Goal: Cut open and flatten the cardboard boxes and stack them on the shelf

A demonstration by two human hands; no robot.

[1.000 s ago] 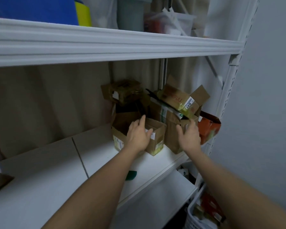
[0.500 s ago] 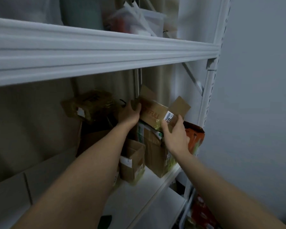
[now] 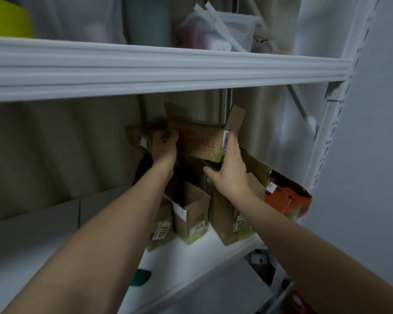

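Hands moved up from lower boxes: left hand (image 3: 163, 146) and right hand (image 3: 233, 164) now grip brown open-flapped cardboard box (image 3: 200, 141) between them; pulling it for cutting.

White metal shelving (image 3: 168, 71) fills the view, its perforated upright (image 3: 334, 137) standing against a plain pale wall (image 3: 379, 155) at the right. A beige curtain (image 3: 55, 150) in vertical folds hangs behind the shelves, and a diagonal brace (image 3: 301, 109) crosses in front of it near the upright. Lighting is dim and even; the upper shelf holds a yellow-green container (image 3: 7, 19) and a clear plastic tub (image 3: 225, 30), both blurred.
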